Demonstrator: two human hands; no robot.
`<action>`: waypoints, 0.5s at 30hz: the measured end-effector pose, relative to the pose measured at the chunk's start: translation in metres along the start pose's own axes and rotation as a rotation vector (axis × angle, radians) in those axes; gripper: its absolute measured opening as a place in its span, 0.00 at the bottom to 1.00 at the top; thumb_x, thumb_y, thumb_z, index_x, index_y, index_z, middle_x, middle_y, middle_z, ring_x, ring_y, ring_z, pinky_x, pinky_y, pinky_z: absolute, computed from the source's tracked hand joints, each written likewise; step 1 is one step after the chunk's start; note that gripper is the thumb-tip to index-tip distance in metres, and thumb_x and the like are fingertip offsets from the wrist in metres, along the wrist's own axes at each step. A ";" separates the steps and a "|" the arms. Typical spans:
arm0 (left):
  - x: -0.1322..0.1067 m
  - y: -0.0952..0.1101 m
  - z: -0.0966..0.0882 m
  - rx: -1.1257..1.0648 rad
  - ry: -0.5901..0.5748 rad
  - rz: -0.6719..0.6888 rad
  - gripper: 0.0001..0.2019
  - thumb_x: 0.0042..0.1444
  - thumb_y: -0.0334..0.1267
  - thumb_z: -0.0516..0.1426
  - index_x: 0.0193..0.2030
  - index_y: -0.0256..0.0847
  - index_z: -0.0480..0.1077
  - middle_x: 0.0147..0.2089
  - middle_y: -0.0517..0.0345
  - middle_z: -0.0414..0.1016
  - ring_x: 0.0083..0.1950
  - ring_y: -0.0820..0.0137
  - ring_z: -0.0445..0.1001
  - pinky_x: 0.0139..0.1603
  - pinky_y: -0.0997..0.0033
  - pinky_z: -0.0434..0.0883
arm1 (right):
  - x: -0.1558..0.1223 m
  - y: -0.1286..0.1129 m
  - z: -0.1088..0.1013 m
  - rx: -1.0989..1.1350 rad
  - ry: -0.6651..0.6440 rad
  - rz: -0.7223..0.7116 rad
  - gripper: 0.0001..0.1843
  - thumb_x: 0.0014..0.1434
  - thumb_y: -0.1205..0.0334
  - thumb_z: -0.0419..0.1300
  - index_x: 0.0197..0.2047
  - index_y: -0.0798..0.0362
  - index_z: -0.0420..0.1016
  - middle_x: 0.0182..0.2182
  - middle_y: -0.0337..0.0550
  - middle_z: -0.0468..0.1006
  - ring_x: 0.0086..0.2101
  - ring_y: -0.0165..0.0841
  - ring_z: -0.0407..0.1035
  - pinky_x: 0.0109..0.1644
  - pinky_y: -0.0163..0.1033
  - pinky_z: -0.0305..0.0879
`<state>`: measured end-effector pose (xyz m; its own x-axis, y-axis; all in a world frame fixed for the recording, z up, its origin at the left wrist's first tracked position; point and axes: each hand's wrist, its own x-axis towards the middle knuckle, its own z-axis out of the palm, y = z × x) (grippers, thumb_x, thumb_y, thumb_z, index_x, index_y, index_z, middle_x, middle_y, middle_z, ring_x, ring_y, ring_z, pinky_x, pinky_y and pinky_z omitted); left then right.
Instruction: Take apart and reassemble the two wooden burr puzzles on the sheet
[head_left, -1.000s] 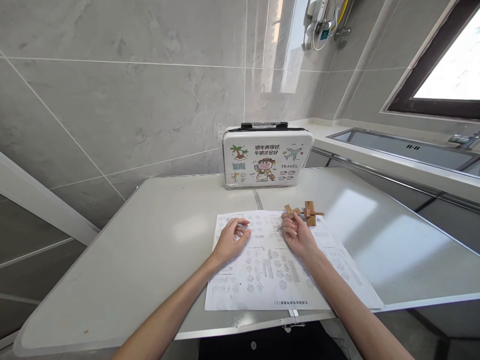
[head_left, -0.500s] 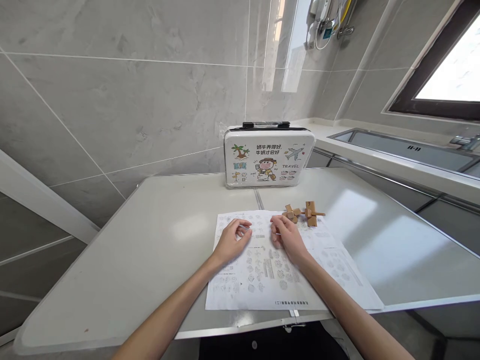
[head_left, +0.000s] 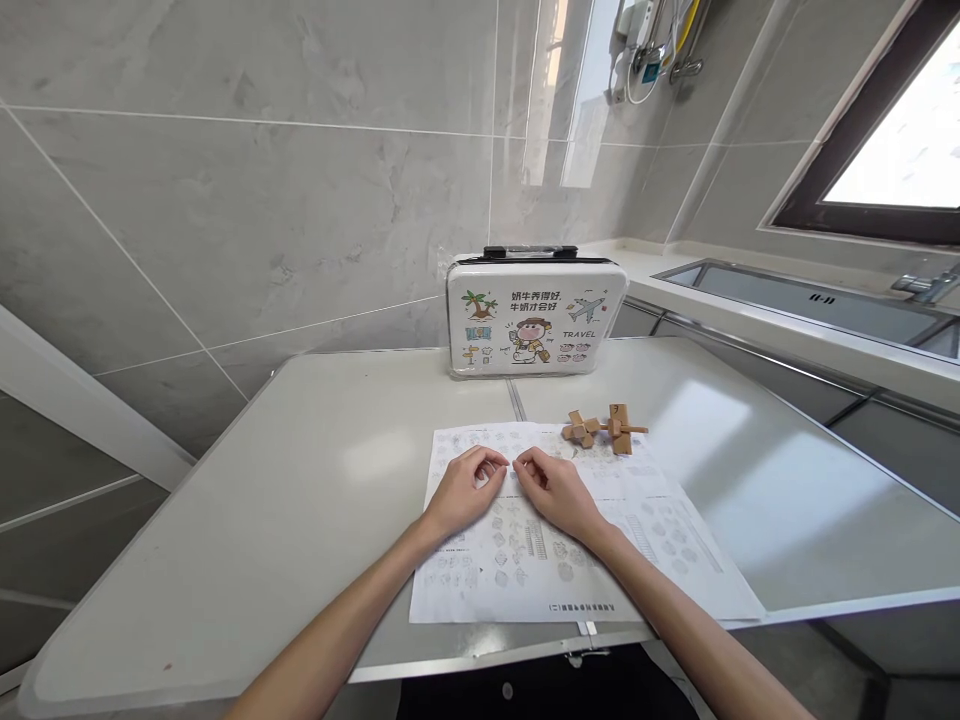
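Both my hands rest over a printed paper sheet [head_left: 525, 590] covered in small grey drawings. My left hand [head_left: 465, 492] is curled in a loose ring, thumb tip close to the fingertips, and no object shows in it. Facing it, my right hand [head_left: 556, 490] is closed, its fingertips drawn together; whether anything is between them is hidden. The two hands' fingertips almost meet, with a narrow gap. Just beyond my right hand, on the sheet's far edge, sit two interlocking wooden puzzles: a star-shaped one [head_left: 581, 430] and a cross-shaped one [head_left: 619, 432], close together.
A white case [head_left: 536, 330] with a black handle and cartoon prints stands upright at the back of the folding table [head_left: 300, 500]. A counter with a sink [head_left: 810, 295] runs along the right. Grey tiled walls rise behind the table.
My right hand has moved left, away from the wooden puzzles, and its fingers have drawn together near my left hand's. My left hand's thumb and fingers have come closer together.
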<state>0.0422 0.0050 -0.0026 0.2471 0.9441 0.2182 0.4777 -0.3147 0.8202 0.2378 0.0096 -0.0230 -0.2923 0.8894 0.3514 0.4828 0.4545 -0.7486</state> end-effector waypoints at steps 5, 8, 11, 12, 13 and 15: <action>0.000 -0.002 0.001 0.018 -0.008 0.020 0.09 0.65 0.41 0.56 0.43 0.44 0.77 0.42 0.56 0.80 0.40 0.67 0.75 0.43 0.65 0.71 | -0.001 0.002 0.001 -0.034 -0.009 -0.027 0.14 0.72 0.51 0.52 0.37 0.47 0.69 0.21 0.35 0.67 0.22 0.33 0.62 0.30 0.38 0.57; -0.001 -0.001 0.001 0.023 -0.012 0.033 0.09 0.65 0.41 0.56 0.43 0.44 0.78 0.42 0.56 0.80 0.39 0.67 0.75 0.43 0.66 0.71 | -0.001 0.003 0.001 -0.038 -0.016 -0.033 0.14 0.72 0.51 0.52 0.37 0.47 0.69 0.21 0.35 0.67 0.23 0.33 0.62 0.31 0.37 0.57; -0.001 0.000 0.000 0.024 -0.030 0.042 0.09 0.66 0.41 0.56 0.43 0.44 0.78 0.42 0.56 0.80 0.40 0.67 0.75 0.43 0.66 0.71 | -0.002 0.003 0.000 -0.037 -0.021 -0.038 0.12 0.72 0.53 0.52 0.38 0.47 0.69 0.22 0.35 0.67 0.23 0.33 0.62 0.31 0.37 0.57; -0.001 0.001 -0.001 0.027 -0.036 0.043 0.09 0.66 0.41 0.56 0.43 0.44 0.78 0.42 0.56 0.80 0.40 0.67 0.75 0.43 0.66 0.71 | -0.002 0.003 0.000 -0.039 -0.022 -0.039 0.12 0.72 0.53 0.52 0.38 0.47 0.69 0.22 0.34 0.67 0.23 0.33 0.62 0.31 0.37 0.57; -0.001 0.001 -0.001 0.031 -0.041 0.044 0.09 0.66 0.41 0.56 0.43 0.44 0.77 0.41 0.56 0.80 0.40 0.66 0.75 0.43 0.66 0.71 | -0.002 0.003 0.000 -0.041 -0.024 -0.041 0.12 0.72 0.54 0.52 0.38 0.47 0.69 0.22 0.34 0.67 0.23 0.33 0.62 0.31 0.37 0.57; -0.001 0.002 -0.001 0.040 -0.045 0.048 0.09 0.66 0.41 0.56 0.42 0.43 0.77 0.41 0.56 0.80 0.40 0.66 0.75 0.43 0.65 0.71 | -0.002 0.003 0.000 -0.044 -0.025 -0.043 0.11 0.72 0.54 0.52 0.38 0.48 0.69 0.21 0.34 0.66 0.22 0.33 0.61 0.30 0.37 0.57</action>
<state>0.0419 0.0038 -0.0008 0.3083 0.9225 0.2323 0.4970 -0.3644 0.7876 0.2394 0.0091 -0.0258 -0.3340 0.8679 0.3678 0.5051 0.4943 -0.7075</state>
